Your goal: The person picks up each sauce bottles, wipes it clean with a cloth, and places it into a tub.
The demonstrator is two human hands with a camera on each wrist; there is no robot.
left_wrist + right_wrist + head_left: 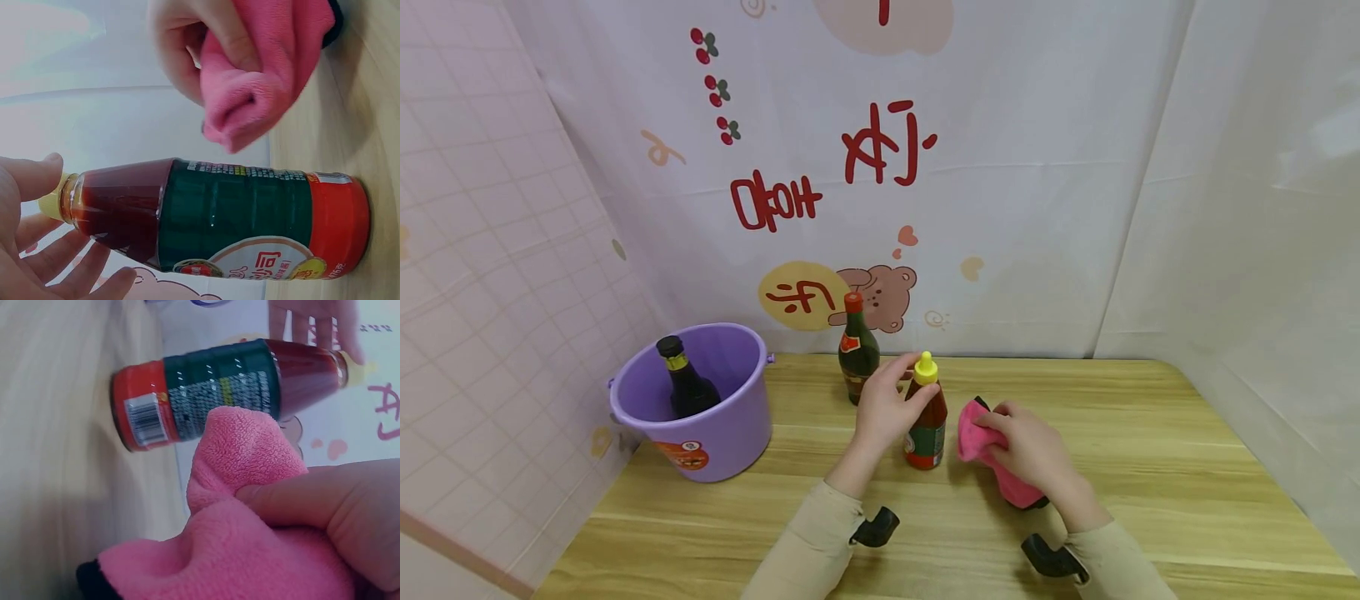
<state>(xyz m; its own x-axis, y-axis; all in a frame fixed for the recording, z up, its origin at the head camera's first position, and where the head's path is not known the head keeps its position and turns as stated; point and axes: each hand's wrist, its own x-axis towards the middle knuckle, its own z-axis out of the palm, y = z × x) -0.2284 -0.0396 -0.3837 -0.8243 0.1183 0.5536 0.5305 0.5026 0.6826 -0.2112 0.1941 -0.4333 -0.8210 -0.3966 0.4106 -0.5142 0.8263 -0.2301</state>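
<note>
A sauce bottle with a yellow nozzle cap, red-brown contents and a green-and-red label stands upright on the wooden table. My left hand is at its neck, thumb on one side and loosely spread fingers on the other; the left wrist view shows these fingers fairly straight, not wrapped round it. Whether they touch the neck, I cannot tell. To the right of the bottle, my right hand grips a bunched pink cloth with dark edging. In the right wrist view the thumb presses into the cloth.
Behind the left hand stands a dark green bottle with a red cap. At the left, a purple bucket holds a dark bottle with a black cap. A printed white curtain hangs behind the table.
</note>
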